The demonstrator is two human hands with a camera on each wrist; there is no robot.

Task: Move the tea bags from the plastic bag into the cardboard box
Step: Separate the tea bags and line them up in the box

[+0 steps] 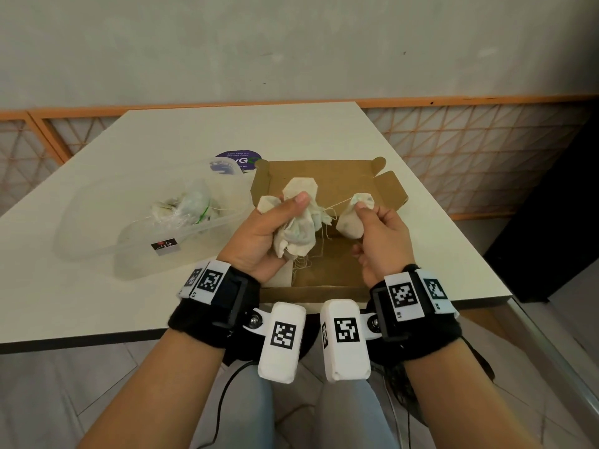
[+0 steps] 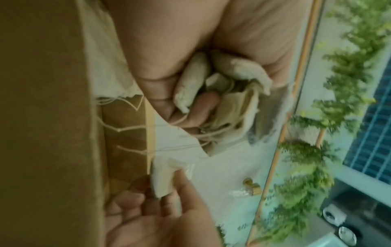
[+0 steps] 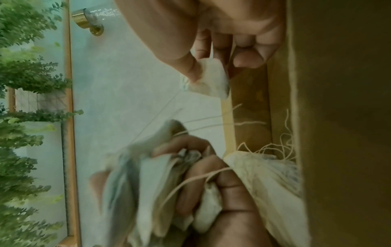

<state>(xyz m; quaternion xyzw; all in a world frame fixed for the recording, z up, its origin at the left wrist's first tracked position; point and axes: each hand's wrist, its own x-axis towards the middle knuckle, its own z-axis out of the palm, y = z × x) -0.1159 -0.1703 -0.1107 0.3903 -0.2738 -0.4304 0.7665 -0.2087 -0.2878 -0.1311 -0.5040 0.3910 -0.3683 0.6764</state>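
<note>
My left hand (image 1: 278,218) grips a bunch of pale cloth tea bags (image 1: 298,228) above the open brown cardboard box (image 1: 337,267). My right hand (image 1: 369,218) pinches a single tea bag (image 1: 351,218) just to the right, and a thin string (image 1: 337,204) runs from it to the bunch. Loose strings hang from the bunch into the box. The left wrist view shows the bunch (image 2: 211,86) in my curled fingers. In the right wrist view the single tea bag (image 3: 211,80) sits between thumb and finger. Left of the box lies the clear plastic bag (image 1: 107,222) with more tea bags (image 1: 188,205) inside.
The white table (image 1: 194,131) ends just in front of my wrists and close to the right of the box. A round purple label (image 1: 238,158) lies behind the plastic bag. A wall and an orange lattice rail (image 1: 470,150) stand beyond the table.
</note>
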